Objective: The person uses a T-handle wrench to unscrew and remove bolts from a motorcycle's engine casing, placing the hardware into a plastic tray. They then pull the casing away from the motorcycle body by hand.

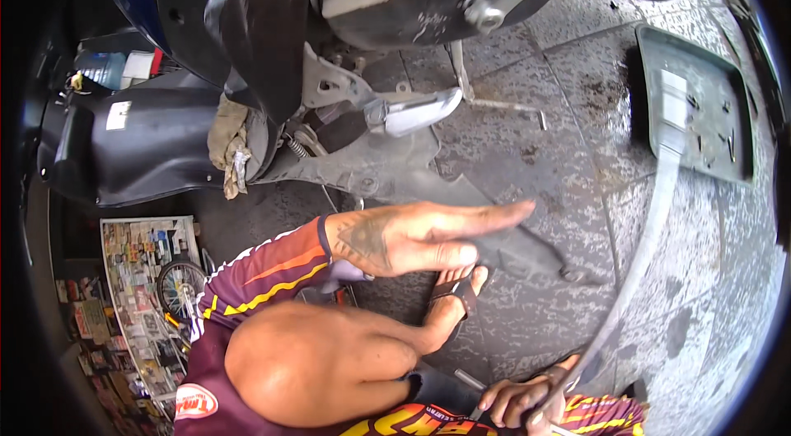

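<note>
My left hand [420,234] is stretched out over the floor, its index finger straight and its thumb apart, with nothing seen in it. Below and beyond it lies a dark plastic panel [527,250] with a pointed end. Close to my body at the bottom, my right hand [523,403] has its fingers curled round the lower end of a long grey strip [638,250]. That strip curves up to a broader, pale end over a grey tray [746,139]. A thin metal rod [470,379] shows beside the right fingers; whether they hold it is unclear.
A scooter's dark underside [412,7] fills the top, with a side stand [503,105] near the floor. At left are a black scooter body part [156,135], a crumpled rag [229,139] and a board covered in stickers [148,271]. Small metal parts lie in the tray.
</note>
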`<state>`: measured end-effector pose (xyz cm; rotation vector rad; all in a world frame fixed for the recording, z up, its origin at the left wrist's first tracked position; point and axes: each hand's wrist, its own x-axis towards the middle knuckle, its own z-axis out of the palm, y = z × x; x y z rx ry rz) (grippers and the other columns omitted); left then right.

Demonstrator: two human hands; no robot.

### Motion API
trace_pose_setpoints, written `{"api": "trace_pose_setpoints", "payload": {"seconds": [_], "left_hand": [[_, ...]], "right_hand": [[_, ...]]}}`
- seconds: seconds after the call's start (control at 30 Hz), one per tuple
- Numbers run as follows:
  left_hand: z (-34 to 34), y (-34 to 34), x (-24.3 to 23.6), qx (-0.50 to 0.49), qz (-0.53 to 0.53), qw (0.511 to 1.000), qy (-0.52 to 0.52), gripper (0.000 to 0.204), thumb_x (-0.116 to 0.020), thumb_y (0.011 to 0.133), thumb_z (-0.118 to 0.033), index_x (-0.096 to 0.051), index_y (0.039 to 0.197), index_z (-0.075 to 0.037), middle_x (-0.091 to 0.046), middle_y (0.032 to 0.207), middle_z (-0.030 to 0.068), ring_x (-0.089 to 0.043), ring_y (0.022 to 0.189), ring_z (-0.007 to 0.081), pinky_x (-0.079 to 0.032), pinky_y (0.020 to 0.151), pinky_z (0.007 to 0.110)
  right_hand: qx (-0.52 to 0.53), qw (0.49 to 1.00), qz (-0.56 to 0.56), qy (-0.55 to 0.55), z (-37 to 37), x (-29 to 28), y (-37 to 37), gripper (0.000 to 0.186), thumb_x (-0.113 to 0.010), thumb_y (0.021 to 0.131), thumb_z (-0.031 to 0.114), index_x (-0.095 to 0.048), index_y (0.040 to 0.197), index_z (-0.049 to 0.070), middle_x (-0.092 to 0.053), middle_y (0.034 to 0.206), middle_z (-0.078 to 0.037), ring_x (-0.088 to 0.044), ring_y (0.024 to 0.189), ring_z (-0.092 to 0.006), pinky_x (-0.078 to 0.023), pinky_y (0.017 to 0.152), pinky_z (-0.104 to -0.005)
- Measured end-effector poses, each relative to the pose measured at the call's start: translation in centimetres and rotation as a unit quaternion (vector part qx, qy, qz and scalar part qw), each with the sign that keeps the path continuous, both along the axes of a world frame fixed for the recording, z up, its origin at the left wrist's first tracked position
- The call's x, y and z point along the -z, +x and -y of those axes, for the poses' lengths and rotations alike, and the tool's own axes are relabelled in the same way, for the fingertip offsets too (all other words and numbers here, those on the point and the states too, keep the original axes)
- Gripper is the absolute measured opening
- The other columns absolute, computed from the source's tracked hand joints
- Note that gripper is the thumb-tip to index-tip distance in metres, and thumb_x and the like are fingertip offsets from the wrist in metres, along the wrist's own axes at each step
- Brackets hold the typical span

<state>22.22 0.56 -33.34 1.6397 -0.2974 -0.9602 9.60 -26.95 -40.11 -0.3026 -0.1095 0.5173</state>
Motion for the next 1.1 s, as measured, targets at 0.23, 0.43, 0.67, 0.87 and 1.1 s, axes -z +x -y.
{"api": "trace_pose_setpoints", "payload": {"seconds": [0.23, 0.43, 0.67, 0.87, 1.1], "left_hand": [[-0.7, 0.4, -0.8, -0.283, -0.057, 0.929, -0.232, 0.058, -0.024, 0.097, -0.039, -0.027, 0.135, 0.006, -0.031, 0.139, 0.0237, -0.031, 0.131, 0.0288, -0.023, 0.110, 0.039], [-1.5, -1.3, -0.2, -0.444, -0.120, 0.811, -0.363, 0.054, -0.026, 0.098, -0.036, -0.036, 0.128, 0.007, -0.039, 0.132, 0.0267, -0.040, 0.124, 0.0361, -0.030, 0.107, 0.041], [-0.6, 0.7, -1.0, -0.407, -0.115, 0.770, -0.477, 0.054, -0.028, 0.097, -0.023, -0.013, 0.134, 0.014, -0.017, 0.143, 0.0290, -0.012, 0.136, 0.0390, -0.016, 0.113, 0.046], [-1.4, 0.3, -5.1, -0.440, 0.022, 0.844, -0.305, 0.054, -0.030, 0.097, -0.023, -0.016, 0.137, 0.010, -0.024, 0.142, 0.0248, -0.023, 0.133, 0.0355, -0.021, 0.112, 0.038], [-0.8, -0.8, -5.6, -0.285, 0.339, 0.895, 0.048, 0.053, -0.049, 0.092, -0.029, -0.037, 0.128, 0.009, -0.048, 0.126, 0.0228, -0.047, 0.119, 0.0298, -0.033, 0.102, 0.039]], "right_hand": [[-0.133, 0.975, -0.041, -0.175, -4.2, -3.3, 0.9, 0.040, -0.049, 0.091, 0.032, -0.046, 0.100, -0.006, -0.035, 0.046, 0.000, -0.041, 0.043, -0.0152, -0.044, 0.062, -0.0402], [-0.204, 0.946, 0.019, -0.249, -8.3, -3.5, 3.3, 0.044, -0.044, 0.092, 0.032, -0.045, 0.102, -0.011, -0.036, 0.046, -0.002, -0.039, 0.040, -0.0122, -0.046, 0.056, -0.0320], [-0.171, 0.935, 0.050, -0.305, -7.1, -3.4, 3.2, 0.034, -0.044, 0.092, 0.022, -0.050, 0.106, -0.008, -0.053, 0.064, -0.010, -0.052, 0.054, -0.0168, -0.045, 0.057, -0.0303], [-0.176, 0.908, 0.225, -0.307, -5.0, -2.4, 1.9, 0.029, -0.042, 0.093, 0.016, -0.051, 0.112, -0.003, -0.059, 0.084, -0.018, -0.060, 0.079, -0.0314, -0.047, 0.077, -0.0372], [-0.059, 0.855, 0.291, -0.425, 1.1, -2.3, 0.7, 0.030, -0.048, 0.091, 0.018, -0.051, 0.111, -0.004, -0.061, 0.087, -0.015, -0.063, 0.075, -0.0286, -0.051, 0.068, -0.0364]]}}
